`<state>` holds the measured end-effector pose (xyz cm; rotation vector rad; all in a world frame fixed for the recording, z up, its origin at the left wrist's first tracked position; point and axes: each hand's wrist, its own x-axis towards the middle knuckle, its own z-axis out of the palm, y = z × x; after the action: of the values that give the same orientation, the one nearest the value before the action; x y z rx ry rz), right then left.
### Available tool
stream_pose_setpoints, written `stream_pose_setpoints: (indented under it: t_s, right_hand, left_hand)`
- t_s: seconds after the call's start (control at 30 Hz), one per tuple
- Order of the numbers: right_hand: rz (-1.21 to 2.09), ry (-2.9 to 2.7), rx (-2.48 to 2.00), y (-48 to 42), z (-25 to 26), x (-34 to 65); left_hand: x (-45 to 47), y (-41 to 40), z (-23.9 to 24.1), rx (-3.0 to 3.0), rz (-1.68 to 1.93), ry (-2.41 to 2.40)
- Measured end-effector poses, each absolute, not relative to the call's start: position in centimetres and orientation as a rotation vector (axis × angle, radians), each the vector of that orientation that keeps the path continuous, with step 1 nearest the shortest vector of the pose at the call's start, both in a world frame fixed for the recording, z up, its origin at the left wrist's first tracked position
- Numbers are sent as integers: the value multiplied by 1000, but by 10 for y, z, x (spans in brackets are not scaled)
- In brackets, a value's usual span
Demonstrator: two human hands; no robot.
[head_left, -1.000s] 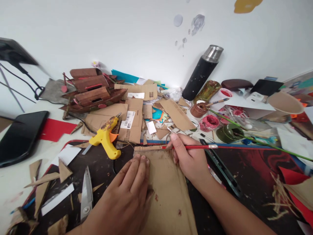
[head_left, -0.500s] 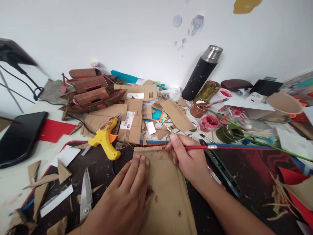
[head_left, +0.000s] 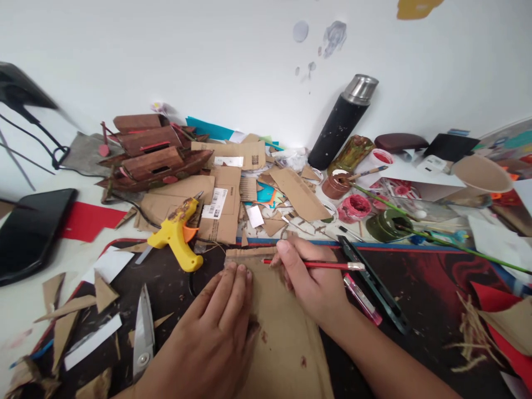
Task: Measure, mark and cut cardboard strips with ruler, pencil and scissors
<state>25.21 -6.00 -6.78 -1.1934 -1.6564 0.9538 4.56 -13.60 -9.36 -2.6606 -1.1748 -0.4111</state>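
Observation:
A long piece of brown cardboard (head_left: pixel 286 343) lies on the dark mat in front of me. My left hand (head_left: pixel 226 316) rests on its left side, fingers stretched out and pressing down near the far edge. A thin greyish strip runs along that edge by the fingertips; its kind is unclear. My right hand (head_left: pixel 310 277) is closed around a red pencil (head_left: pixel 332 265), held nearly level over the cardboard, its tip pointing left near the far edge. Whether the tip touches the cardboard cannot be made out.
To the left are a yellow glue gun (head_left: pixel 177 235), scissors (head_left: pixel 143 332) and cardboard scraps. Brown model boats (head_left: pixel 162 160) stand behind. A black flask (head_left: pixel 343 122), paint jars (head_left: pixel 353 208) and a green cutter knife (head_left: pixel 374 282) are on the right.
My right hand has shifted slightly left and down, bringing the pencil tip further left and nearer over the cardboard. My left hand stays in place on the cardboard.

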Motion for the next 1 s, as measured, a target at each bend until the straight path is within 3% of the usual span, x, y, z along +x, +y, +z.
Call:
stream_pose_setpoints:
  t_s: [1.0]
  right_hand:
    - [1123,-1665,-1197,-59,-65,252]
  left_hand:
    - [45,-137,-97,-2642,-431,-1191]
